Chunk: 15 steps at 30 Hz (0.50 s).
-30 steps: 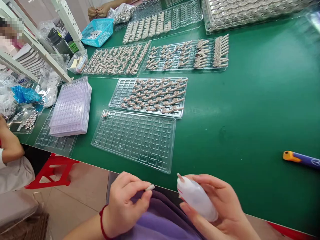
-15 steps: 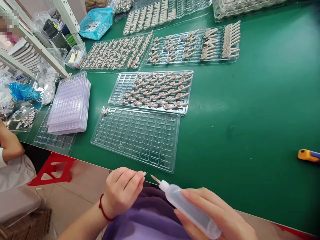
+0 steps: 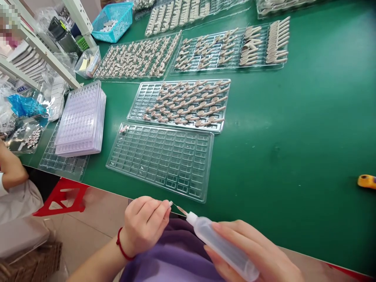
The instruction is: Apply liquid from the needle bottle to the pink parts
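Note:
My left hand [image 3: 147, 221] is closed in a pinch on a small pale piece [image 3: 170, 203], only whose end pokes out past the fingertips. My right hand [image 3: 249, 246] is wrapped round a translucent squeeze bottle [image 3: 220, 244] with a white cap and a thin needle tip [image 3: 182, 210]. The needle points left, its end at or very close to the small piece; contact is hard to tell. Just beyond both hands lies a clear plastic tray [image 3: 164, 160] of small pockets, with one small pinkish piece [image 3: 124, 128] in its far left corner.
Behind it, another tray [image 3: 141, 100] bears rows of beige spoon-shaped pieces [image 3: 190, 102]. More filled trays [image 3: 135, 58] stand farther back. On the left are stacked trays [image 3: 80, 117], a blue basket [image 3: 114, 23] and a person's arm [image 3: 11, 166]. A yellow-handled tool [image 3: 366, 181] lies far right.
The view has shifted slightly, moving the table things a little in the frame. Both hands keep their grips, and the needle stays at the small piece.

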Available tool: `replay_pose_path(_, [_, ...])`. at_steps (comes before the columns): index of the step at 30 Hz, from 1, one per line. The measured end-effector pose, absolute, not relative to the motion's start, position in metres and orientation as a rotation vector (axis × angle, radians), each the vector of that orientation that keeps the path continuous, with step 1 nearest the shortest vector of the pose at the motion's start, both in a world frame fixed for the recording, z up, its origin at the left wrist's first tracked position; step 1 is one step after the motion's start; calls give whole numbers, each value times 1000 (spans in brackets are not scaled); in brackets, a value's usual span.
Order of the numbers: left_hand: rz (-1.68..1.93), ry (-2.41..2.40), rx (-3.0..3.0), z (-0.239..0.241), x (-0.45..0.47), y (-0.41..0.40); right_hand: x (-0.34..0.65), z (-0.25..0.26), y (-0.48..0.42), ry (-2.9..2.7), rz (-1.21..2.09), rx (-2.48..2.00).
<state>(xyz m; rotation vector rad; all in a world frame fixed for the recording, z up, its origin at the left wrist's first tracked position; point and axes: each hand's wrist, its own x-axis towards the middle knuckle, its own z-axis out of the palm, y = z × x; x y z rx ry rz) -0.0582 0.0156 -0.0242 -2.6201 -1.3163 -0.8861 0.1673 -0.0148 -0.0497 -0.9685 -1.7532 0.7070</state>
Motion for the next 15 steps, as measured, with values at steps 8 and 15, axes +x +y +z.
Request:
replay_pose_path(8, [-899,-1314,-2644,-24,-59,15,168,-51,-15,-1777,686,-982])
replay_pose_path(15, [-897,-1320,-2636,-22,-58,16,170,-51,-15,-1787,691,-958])
